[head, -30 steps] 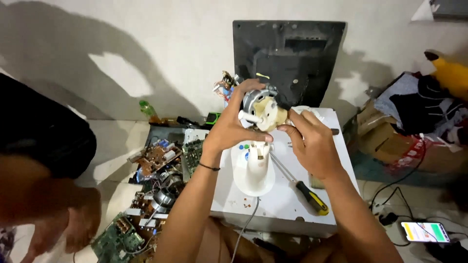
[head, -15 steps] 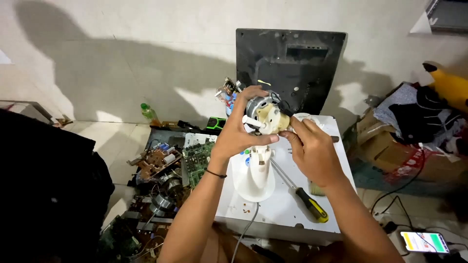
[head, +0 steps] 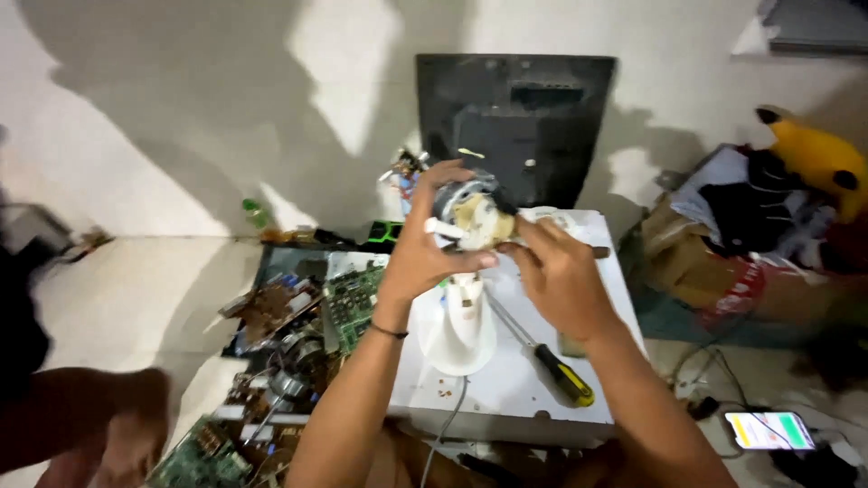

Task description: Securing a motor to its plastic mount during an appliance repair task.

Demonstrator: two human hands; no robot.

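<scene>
White table sits below. Left hand grips the little motor up high; right hand pinches its side. It might slip, hitting the white stand.

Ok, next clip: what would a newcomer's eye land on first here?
First, the two hands meeting mid-frame: the left hand and right hand grip a small round motor unit above a white table. Under them stands a white funnel-shaped plastic base, with a yellow-handled screwdriver lying to its right. A heap of green circuit boards spreads over the floor on the left, and a dark flat panel leans on the wall behind.
</scene>
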